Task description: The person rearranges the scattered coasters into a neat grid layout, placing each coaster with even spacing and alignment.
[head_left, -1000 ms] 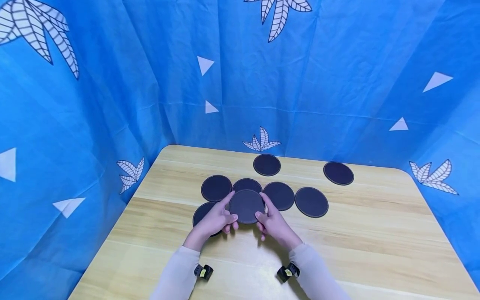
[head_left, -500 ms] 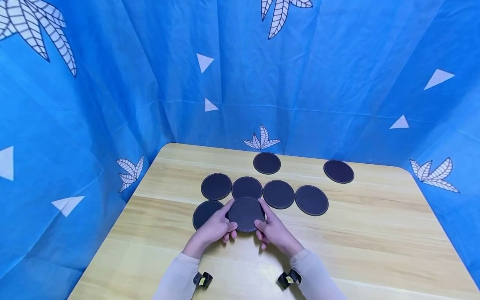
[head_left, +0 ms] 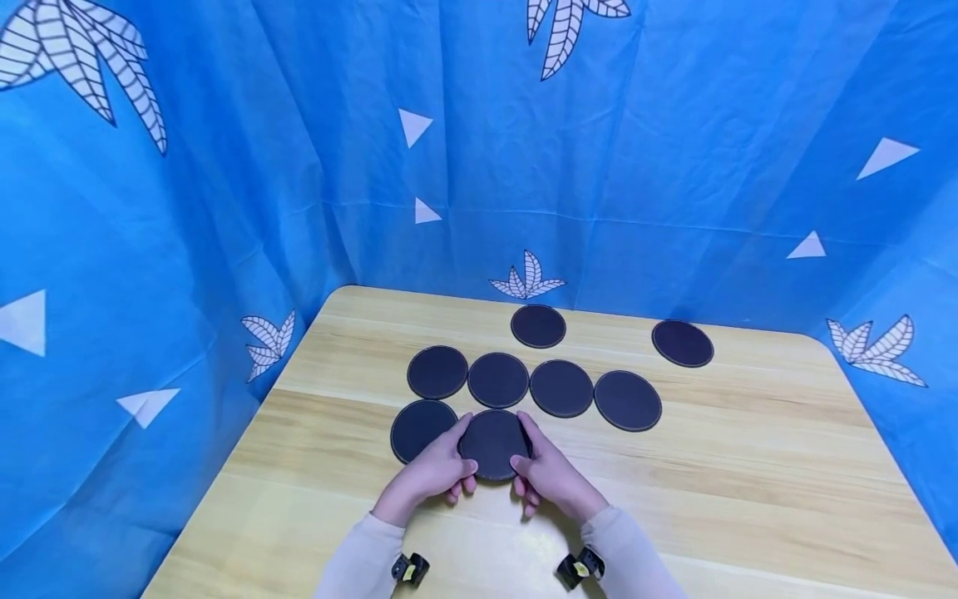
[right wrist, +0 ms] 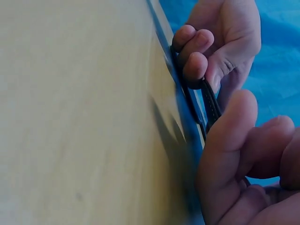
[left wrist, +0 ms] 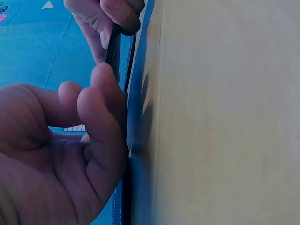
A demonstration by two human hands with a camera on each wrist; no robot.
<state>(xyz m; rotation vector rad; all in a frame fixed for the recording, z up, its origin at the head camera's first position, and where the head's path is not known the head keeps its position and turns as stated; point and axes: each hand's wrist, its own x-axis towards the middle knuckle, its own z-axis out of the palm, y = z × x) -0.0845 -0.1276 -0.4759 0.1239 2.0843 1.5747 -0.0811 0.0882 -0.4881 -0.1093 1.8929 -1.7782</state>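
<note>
A round black coaster (head_left: 495, 445) with a stitched edge lies between both hands in the head view. My left hand (head_left: 436, 470) pinches its left side, thumb on the near top edge and fingers at the side and below. On the opposite side my right hand (head_left: 552, 474) grips it the same way. In the right wrist view the coaster's dark edge (right wrist: 211, 101) shows between thumb and fingers, low over the tabletop. Its far rim sits right at the near rim of another coaster (head_left: 497, 380). Left of it, a second coaster (head_left: 423, 430) is partly covered by my left hand.
More coasters form a row: one at its left end (head_left: 437, 372), then one right of centre (head_left: 561, 388) and a right-end coaster (head_left: 628, 401). Farther back lie a coaster (head_left: 538, 326) and another coaster (head_left: 683, 344). Blue cloth (head_left: 479, 166) hangs behind the wooden table (head_left: 748, 466).
Both hands have drawn the held coaster toward the person and lower. It overlapped the row's second coaster before; that one now shows whole. The other coasters have stayed put.
</note>
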